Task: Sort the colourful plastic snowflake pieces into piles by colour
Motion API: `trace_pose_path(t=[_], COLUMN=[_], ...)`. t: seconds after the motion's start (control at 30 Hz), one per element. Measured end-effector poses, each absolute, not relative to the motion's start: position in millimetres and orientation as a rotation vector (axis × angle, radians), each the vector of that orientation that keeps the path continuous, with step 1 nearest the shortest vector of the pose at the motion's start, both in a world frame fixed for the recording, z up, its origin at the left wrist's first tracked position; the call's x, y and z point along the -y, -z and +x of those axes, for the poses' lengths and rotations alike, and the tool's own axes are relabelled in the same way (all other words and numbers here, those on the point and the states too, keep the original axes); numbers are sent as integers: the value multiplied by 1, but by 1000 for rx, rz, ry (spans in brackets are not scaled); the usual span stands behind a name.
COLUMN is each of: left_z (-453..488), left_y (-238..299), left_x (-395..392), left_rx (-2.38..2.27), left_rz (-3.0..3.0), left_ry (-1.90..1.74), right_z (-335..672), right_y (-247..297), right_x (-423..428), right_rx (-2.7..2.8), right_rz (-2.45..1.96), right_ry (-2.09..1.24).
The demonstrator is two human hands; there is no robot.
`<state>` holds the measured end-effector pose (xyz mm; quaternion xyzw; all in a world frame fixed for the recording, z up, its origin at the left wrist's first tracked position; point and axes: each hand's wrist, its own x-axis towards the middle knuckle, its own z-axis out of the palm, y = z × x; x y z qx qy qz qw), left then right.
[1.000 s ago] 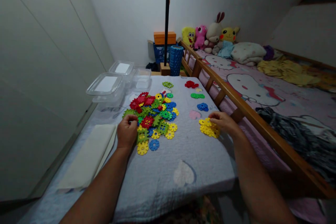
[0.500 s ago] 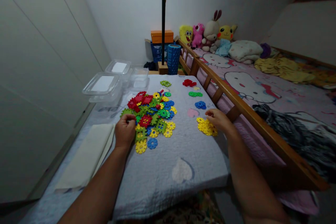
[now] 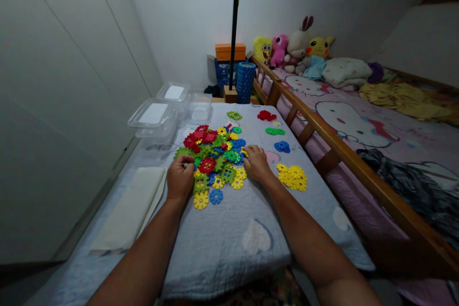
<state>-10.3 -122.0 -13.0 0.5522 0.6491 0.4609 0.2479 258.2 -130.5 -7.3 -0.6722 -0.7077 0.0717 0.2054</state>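
A mixed pile of plastic snowflake-disc building pieces in red, green, blue and yellow lies between my two hands. At its left edge rests my left hand, fingers curled in by the thumb; whatever they may hold is hidden. My right hand reaches to the pile's right edge, its fingertips closed on a yellow disc. Sorted by colour on the right are yellow discs, blue discs, green discs and red pieces. Light-green pieces lie behind the pile.
Clear lidded plastic boxes stand at the back left. A folded cream cloth lies at the left front. A wooden bed rail runs along the table's right side, and a black pole rises behind the table.
My right hand has moved left from the yellow discs to the mixed pile. My left hand stays at the pile's left edge. The view has shifted slightly.
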Motion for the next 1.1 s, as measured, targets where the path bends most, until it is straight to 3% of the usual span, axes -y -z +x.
trace_pose_path(t=[0.3, 0.57, 0.83, 1.1], left_z=[-10, -10, -9, -9], left_y=[13, 13, 12, 9], left_x=[122, 121, 121, 122], left_rx=[-1756, -1754, -1758, -1763], left_rz=[1547, 1531, 1535, 1521], left_ry=[-1256, -1251, -1252, -1241], right_z=[258, 274, 357, 397], right_y=[19, 8, -14, -2], right_x=[131, 132, 125, 122], right_rx=[1872, 1681, 1339, 1275], right_rz=[-1868, -1704, -1861, -1977], right_ry=[-180, -382, -207, -90])
